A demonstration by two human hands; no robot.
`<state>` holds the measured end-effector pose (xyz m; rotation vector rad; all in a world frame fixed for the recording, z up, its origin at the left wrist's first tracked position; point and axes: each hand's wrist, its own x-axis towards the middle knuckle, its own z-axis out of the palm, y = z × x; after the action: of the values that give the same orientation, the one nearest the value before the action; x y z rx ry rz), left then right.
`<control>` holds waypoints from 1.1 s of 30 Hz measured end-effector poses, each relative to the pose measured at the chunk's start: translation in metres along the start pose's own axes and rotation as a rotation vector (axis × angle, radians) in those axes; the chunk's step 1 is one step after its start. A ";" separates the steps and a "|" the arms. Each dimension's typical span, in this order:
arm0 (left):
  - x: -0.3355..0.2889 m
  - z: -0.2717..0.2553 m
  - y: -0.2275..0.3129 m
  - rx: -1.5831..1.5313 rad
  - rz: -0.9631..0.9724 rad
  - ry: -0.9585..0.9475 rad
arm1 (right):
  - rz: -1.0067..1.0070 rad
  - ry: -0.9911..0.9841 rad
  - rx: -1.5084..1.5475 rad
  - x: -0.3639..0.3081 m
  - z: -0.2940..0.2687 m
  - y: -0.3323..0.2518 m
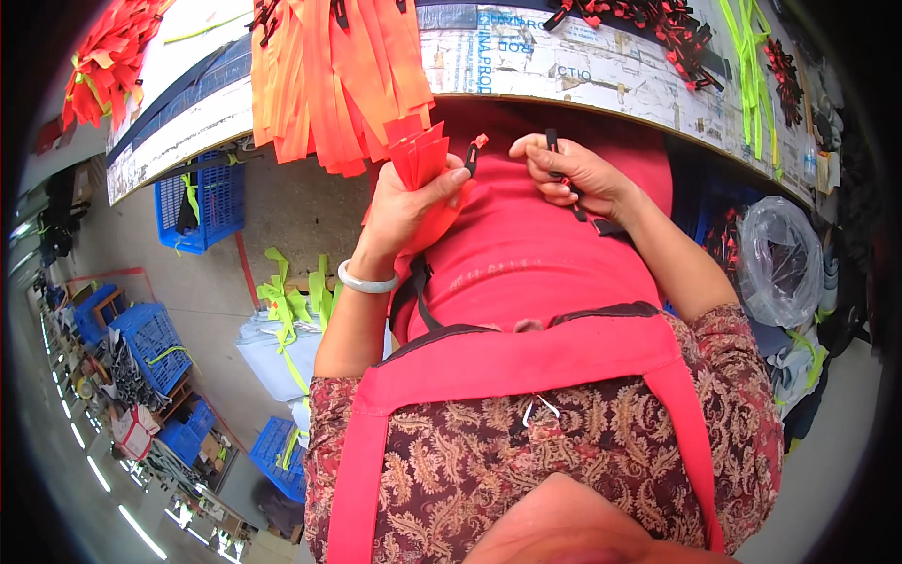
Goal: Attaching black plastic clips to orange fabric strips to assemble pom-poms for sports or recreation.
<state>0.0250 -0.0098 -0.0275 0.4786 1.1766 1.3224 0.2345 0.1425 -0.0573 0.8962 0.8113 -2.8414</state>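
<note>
My left hand [402, 199] is closed round a bundle of flat orange fabric strips [417, 155], whose upper ends fan out above the fingers. At its thumb tip sits a small black clip [472, 162] with an orange-red end. To the right, in front of the pink apron [526, 235], my right hand [587, 179] is closed on several small black clips [552, 140] with bits of red. These stick out above and below its curled fingers, and their exact kind is hard to make out. A gap separates the two hands.
More long orange strips [329, 89] hang over the edge of the worktable [451, 61]. A pile of black-and-red pieces [672, 38] lies at the table's far right, beside yellow-green strips [752, 75]. Blue crates [202, 202] stand on the floor at left; a clear plastic bag [780, 249] is at right.
</note>
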 end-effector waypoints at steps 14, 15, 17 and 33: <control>-0.009 0.007 0.005 0.067 -0.013 0.005 | -0.093 0.079 -0.050 0.026 0.062 -0.022; -0.009 0.007 0.004 0.060 -0.015 -0.003 | -0.111 0.025 -0.083 0.026 0.057 -0.023; -0.009 0.006 0.004 0.050 -0.016 -0.010 | -0.137 0.047 -0.121 0.030 0.056 -0.021; -0.007 -0.004 0.018 -0.039 0.079 0.032 | -0.299 0.159 -0.436 0.013 0.094 -0.031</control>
<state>0.0135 -0.0126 -0.0115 0.4813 1.1658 1.4225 0.1692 0.1236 0.0153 1.0075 1.6287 -2.6598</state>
